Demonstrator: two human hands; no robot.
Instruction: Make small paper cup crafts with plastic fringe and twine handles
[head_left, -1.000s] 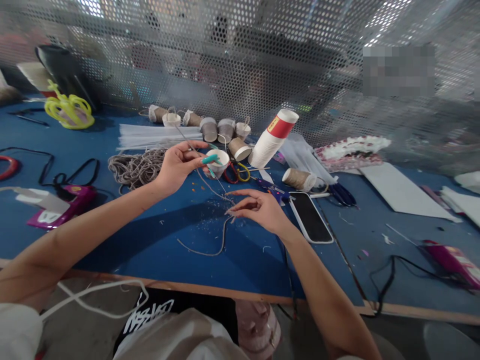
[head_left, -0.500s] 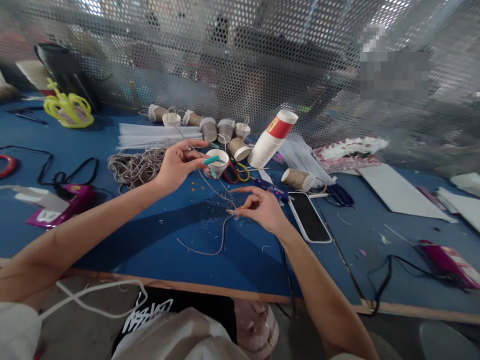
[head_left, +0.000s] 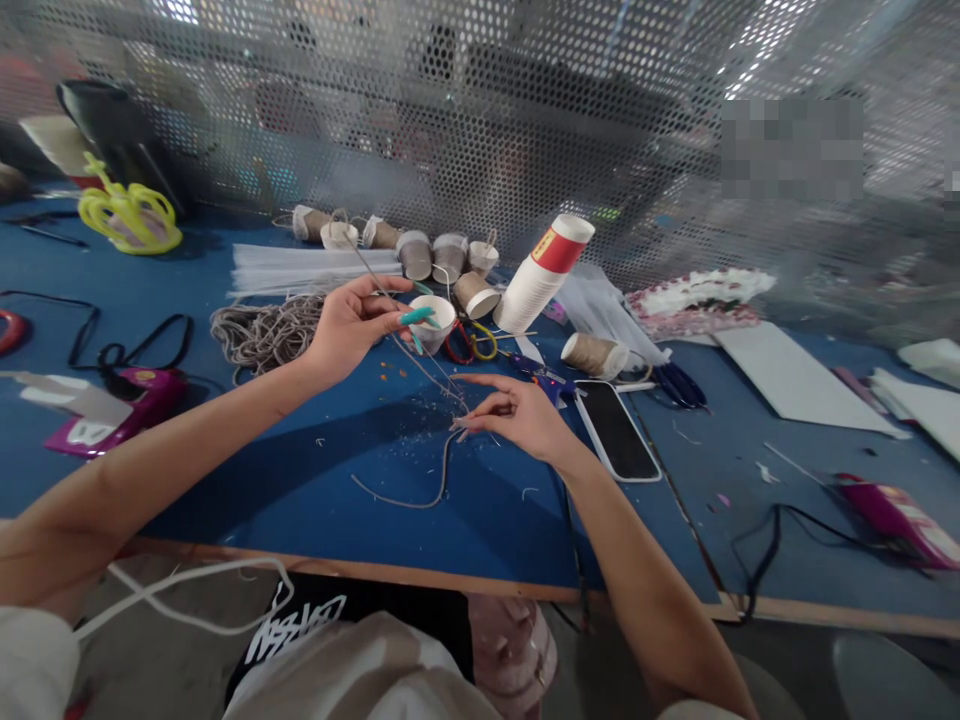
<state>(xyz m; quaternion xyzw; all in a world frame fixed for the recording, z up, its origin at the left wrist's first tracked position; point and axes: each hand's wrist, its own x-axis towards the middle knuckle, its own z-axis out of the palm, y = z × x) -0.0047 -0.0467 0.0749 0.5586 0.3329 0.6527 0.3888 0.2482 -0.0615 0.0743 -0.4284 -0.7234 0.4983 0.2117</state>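
A thin grey cord (head_left: pixel 444 470) runs between my two hands over the blue table. My left hand (head_left: pixel 352 325), with teal coverings or nails on its fingertips, is raised and pinches the upper stretch of the cord, whose end sticks up past the fingers. Lower and to the right, my right hand (head_left: pixel 517 415) pinches the strands between thumb and fingertips close to the tabletop. From there the loose tail curls left on the table. A white paper cup (head_left: pixel 433 312) stands just behind my left fingertips. A tangled grey cord bundle (head_left: pixel 262 335) lies beside my left wrist.
Behind my hands are several small wrapped cups (head_left: pixel 450 258), stacked paper cups (head_left: pixel 536 285), red-and-yellow scissors (head_left: pixel 480 342) and a blue glue gun (head_left: pixel 544 375). A phone (head_left: pixel 619 430) lies right of my right hand. Purple devices (head_left: pixel 900 515) with cables sit at both sides.
Both hands keep their pinches on the cord with almost no movement. The whole view has shifted very slightly.
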